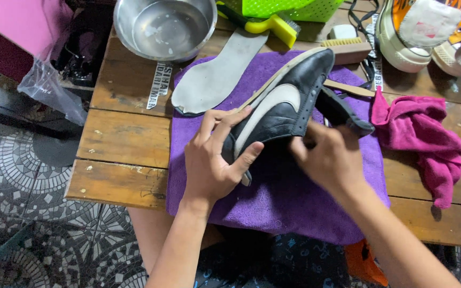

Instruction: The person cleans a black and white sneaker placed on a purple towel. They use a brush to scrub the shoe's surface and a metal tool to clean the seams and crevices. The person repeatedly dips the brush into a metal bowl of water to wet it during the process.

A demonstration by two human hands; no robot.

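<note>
A black leather shoe [289, 104] with a pale side stripe lies on its side over a purple towel [289, 202]. My left hand [214, 160] grips its heel end, thumb on the upper. My right hand [329, 157] is at the shoe's opening, fingers curled on the dark tongue or flap [342, 114] that sticks out to the right. A grey insole [220, 74] lies on the towel's far left corner, beyond my left hand.
Wooden slat table [126, 138] with a steel bowl [164, 26] at the back, a wooden brush [348, 48], a yellow brush [273, 24], a green basket [289, 8], a pink cloth [428, 138] at right and white-orange sneakers [428, 32] far right. Patterned tile floor [28, 213] lies at left.
</note>
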